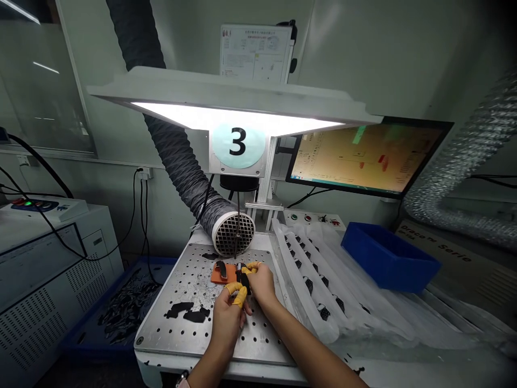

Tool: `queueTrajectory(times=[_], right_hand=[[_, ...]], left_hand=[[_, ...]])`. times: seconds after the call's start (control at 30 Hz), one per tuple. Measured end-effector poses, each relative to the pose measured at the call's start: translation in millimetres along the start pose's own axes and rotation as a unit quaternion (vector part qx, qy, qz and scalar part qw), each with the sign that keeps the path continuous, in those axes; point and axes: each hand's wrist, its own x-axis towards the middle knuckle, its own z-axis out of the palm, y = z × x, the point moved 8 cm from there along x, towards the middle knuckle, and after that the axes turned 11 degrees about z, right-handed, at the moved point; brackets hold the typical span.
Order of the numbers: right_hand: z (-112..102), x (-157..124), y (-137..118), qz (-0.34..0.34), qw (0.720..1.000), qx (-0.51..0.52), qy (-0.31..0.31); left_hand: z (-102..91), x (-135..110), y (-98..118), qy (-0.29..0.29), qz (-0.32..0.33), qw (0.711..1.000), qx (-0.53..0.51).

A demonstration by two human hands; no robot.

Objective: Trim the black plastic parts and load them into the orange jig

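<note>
A small black piece (245,282) is up between the two hands, just at the right end of an orange block (218,276). The right hand (263,284) pinches it near the top with its thumb and fingers. The left hand (225,315) has its fingers bent in close to the low end, but I cannot tell if they grip it. Both hands have yellow covers (240,297) on some fingertips (like little hats), and there is a watch (182,378) on the left wrist. Another dark part (221,269) sits on the orange block. The block lies on a shiny metal plate (260,350) full of little round holes. Some flat black bits (196,315) lie on the plate, to the left of the hands. Behind the block is the round end of a fat dark hose (177,156), with a grid over its mouth. To the right, long white wraps (311,291) have rows of dark parts in them, and a blue box (388,258) stands beyond. Up above, a big bright lamp (242,89) hangs over a sign (222,145) with a 3 on it. A screen (363,156) glows on the right. Down on the left, a blue tray (100,345) holds lots of dark scraps, next to a big white machine (40,253).
</note>
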Motion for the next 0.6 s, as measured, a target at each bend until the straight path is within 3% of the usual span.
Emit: queueTrajectory(times=[0.17,0.3,0.4,0.53,0.6], right_hand=[[-4.1,-15.5,-8.4,0.043,0.996,0.035,-0.063],[-9.6,-42.5,-13.3,0.052,0.985,0.032,-0.158],[-15.9,-52.4,-11.9,0.049,0.980,0.036,-0.191],[-17.7,-54.4,-20.1,-0.049,0.980,-0.017,-0.194],[-17.2,-49.5,-25.9,-0.100,0.981,-0.019,-0.166]], left_hand=[[-1.4,-0.5,3.8,0.020,-0.008,1.000,-0.011],[6.1,1.1,3.8,-0.043,0.004,0.999,-0.013],[7.0,1.0,2.5,-0.057,0.012,0.998,0.003],[7.5,0.3,-2.6,-0.063,0.011,0.998,0.024],[6.1,-0.1,-6.7,-0.056,-0.001,0.998,0.026]])
